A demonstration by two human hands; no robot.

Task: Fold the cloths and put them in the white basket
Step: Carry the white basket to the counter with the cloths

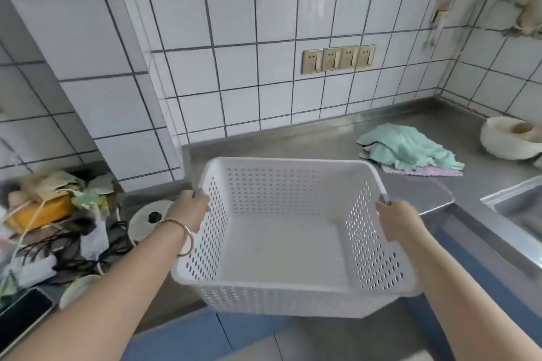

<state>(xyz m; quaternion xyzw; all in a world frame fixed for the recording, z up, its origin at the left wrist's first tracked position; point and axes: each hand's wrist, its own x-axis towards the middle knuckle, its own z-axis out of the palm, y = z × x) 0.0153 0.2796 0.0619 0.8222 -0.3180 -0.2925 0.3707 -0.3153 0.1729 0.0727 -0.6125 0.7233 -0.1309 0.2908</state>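
a white-tiled wall (pixel 264 23) with dark grout fills the upper view of a kitchen corner, above a stainless steel counter (pixel 308 141) that runs along its foot and turns toward a sink (pixel 522 205) at the right edge. in front of the counter, a person holds the white basket (pixel 287 243), a perforated plastic tub with nothing inside it, raised off the counter's near edge over blue cabinet fronts (pixel 187 337). the left hand (pixel 190 209) grips the basket's left rim with fingers curled over it, a thin metal bangle (pixel 184 236) on the wrist; the right hand (pixel 396 221) grips the right rim the same way, thumb inside the wall. the cloths (pixel 410 151) lie unfolded in a loose heap on the counter beyond the basket's far right corner, well apart from it, a mint green one on top of pale pink and lilac ones. left of the basket, a lower surface carries a clutter of bags and cords (pixel 52 214), a round white lid with a black knob (pixel 151 218) and a dark phone (pixel 20 319). a cream bowl-like vessel (pixel 510 141) sits right of the cloths, and a row of four beige wall sockets (pixel 338 58) is set in the tiles above.
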